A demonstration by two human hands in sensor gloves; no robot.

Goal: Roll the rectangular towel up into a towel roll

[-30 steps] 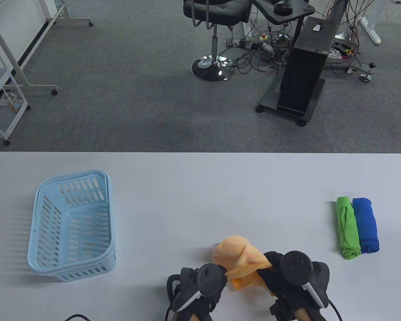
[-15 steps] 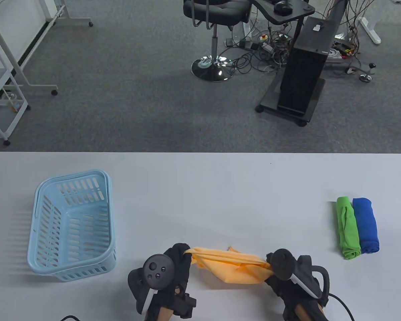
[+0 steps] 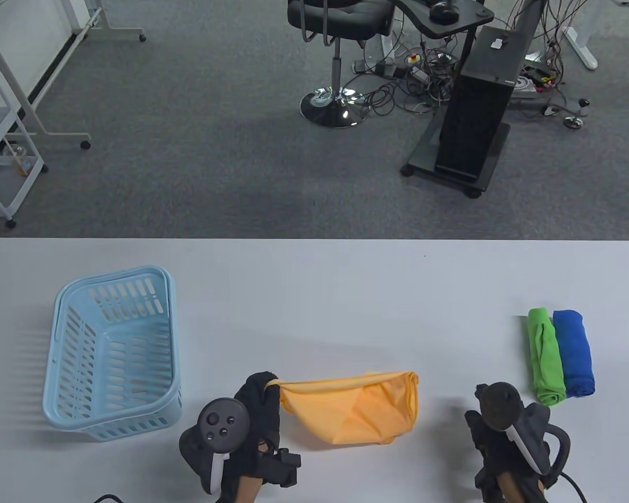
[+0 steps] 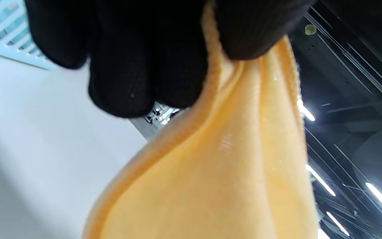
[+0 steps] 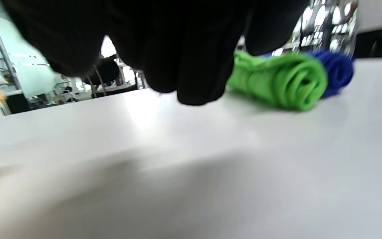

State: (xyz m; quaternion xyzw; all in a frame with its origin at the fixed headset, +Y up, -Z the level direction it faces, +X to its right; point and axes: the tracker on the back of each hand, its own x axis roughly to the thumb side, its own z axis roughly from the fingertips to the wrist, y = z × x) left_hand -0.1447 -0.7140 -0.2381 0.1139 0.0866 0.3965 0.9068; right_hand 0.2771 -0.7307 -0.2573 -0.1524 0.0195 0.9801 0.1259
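The bench (image 3: 314, 293) carries a light-blue basket (image 3: 63, 335) at its left, an orange towel (image 3: 354, 411) near the front edge at centre, and two finished rolls at the right: a green roll (image 3: 546, 359) touching a blue roll (image 3: 574, 352). The towel lies crumpled and partly lifted, one corner raised off the bench. The left hand (image 3: 259, 414) pinches that corner; in the left wrist view the fingers (image 4: 144, 66) are clamped on the hemmed edge. The right hand (image 3: 508, 435) stands well apart from the towel and holds nothing; whether its grip is apart or together cannot be told, since the tracker covers it from above and the right wrist view shows only dark, blurred fingers (image 5: 191, 66). The towel appears thin, soft and light, and will likely sag and bunch. Take hold at the corners along one hem and spread it flat before rolling. Its underside and far corners are hidden in folds.
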